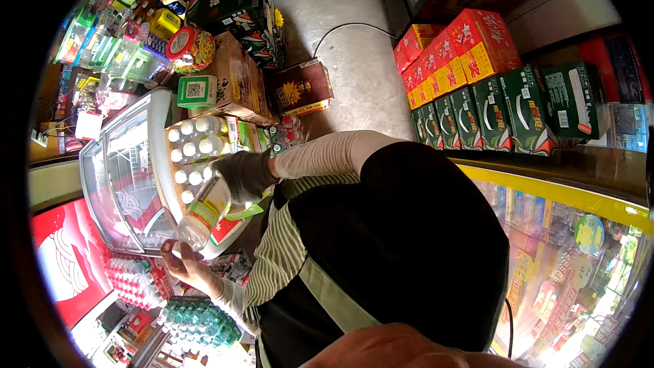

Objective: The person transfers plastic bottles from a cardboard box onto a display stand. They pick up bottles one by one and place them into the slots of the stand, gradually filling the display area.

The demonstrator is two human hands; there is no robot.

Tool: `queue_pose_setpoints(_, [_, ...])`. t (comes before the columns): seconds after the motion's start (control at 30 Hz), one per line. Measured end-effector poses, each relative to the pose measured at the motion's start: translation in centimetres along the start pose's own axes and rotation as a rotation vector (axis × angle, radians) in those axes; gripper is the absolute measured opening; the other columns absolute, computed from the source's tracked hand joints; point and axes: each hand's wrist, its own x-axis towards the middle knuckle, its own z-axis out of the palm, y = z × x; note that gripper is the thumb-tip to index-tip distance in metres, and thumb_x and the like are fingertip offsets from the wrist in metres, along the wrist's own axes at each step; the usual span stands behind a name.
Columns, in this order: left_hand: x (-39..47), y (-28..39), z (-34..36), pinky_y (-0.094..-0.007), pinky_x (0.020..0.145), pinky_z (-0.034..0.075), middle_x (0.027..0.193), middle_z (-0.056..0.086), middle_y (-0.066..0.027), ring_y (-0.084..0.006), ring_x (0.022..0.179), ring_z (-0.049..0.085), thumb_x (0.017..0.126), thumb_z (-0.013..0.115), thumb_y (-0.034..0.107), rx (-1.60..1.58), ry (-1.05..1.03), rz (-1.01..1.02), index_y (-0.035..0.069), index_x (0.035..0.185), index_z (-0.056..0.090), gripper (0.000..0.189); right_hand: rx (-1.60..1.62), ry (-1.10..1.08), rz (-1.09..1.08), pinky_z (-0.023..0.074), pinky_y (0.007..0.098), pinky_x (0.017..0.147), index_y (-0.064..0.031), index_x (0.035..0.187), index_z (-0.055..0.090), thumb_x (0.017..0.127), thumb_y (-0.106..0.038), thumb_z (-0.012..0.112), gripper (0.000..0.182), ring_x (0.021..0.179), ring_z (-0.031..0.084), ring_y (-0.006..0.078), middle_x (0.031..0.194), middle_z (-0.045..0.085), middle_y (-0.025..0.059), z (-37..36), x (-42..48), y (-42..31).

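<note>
My right hand (246, 176), in a dark grey glove, grips the upper end of a clear plastic bottle (208, 210) with a green, yellow and white label. The bottle is tilted, its cap end down and to the left. My bare left hand (190, 268) has its fingers around the white cap (177, 249). Just beyond the bottle, several white-capped bottles (189, 150) stand in rows in a cardboard tray (175, 184) on a chest freezer's edge. My gloved hand hides part of that tray.
A glass-topped freezer (130, 163) lies ahead. Right of it are cardboard cartons (236, 69), a red-lidded jar (190, 50) and an open carton (301, 87) on the floor. Bottle packs (199, 323) sit to my left. Red gift boxes (454, 56) and a glass-fronted display case (557, 260) stand behind me.
</note>
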Motion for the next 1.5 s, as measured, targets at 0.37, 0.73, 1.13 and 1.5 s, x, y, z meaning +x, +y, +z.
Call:
queue_pose_setpoints(0.37, [0.9, -1.3, 3.2, -0.0351, 0.079, 0.054, 0.098, 0.066, -0.0107, -0.023, 0.085, 0.065, 0.073, 0.076, -0.002, 0.526, -0.338, 0.421, -0.001, 0.105, 0.063, 0.034, 0.094, 0.171, 0.225, 0.0519, 0.0398, 0.069, -0.0093, 0.085, 0.062, 0.075, -0.02, 0.071, 0.017, 0.072, 0.063, 0.0317, 0.077, 0.064, 0.01, -4.2, -0.4, 4.1])
queue_pose_setpoints(0.73, [-0.3, -1.7, 2.1, -0.0367, 0.069, 0.055, 0.087, 0.068, -0.0139, -0.0284, 0.075, 0.069, 0.07, 0.077, 0.01, 0.617, -0.306, 0.286, 0.004, 0.097, 0.065, 0.03, -0.591, -0.01, -0.471, 0.0517, 0.0437, 0.07, -0.0148, 0.077, 0.066, 0.075, -0.033, 0.07, 0.019, 0.08, 0.063, 0.0261, 0.084, 0.068, 0.0065, -2.7, 0.1, 7.8])
queue_pose_setpoints(1.13, [-0.2, -11.7, -5.4, -0.0374, 0.069, 0.057, 0.084, 0.071, -0.0131, -0.0268, 0.077, 0.072, 0.073, 0.081, 0.025, 0.695, 0.031, 0.082, 0.007, 0.101, 0.069, 0.035, 0.806, 0.149, 0.51, 0.0501, 0.0407, 0.092, -0.0098, 0.108, 0.055, 0.095, -0.032, 0.048, 0.027, 0.094, 0.062, 0.0231, 0.098, 0.064, 0.0071, -9.9, -14.9, 16.9])
queue_pose_setpoints(1.5, [-0.7, -19.2, -2.2, -0.0416, 0.075, 0.055, 0.093, 0.071, -0.0094, -0.0294, 0.086, 0.07, 0.075, 0.079, 0.036, 0.833, -0.119, 0.02, 0.015, 0.105, 0.065, 0.039, 0.038, -0.065, 0.33, 0.05, 0.0286, 0.088, -0.0075, 0.115, 0.054, 0.082, -0.011, 0.07, 0.036, 0.097, 0.062, 0.0104, 0.105, 0.067, 0.0002, -8.2, -12.6, 11.9])
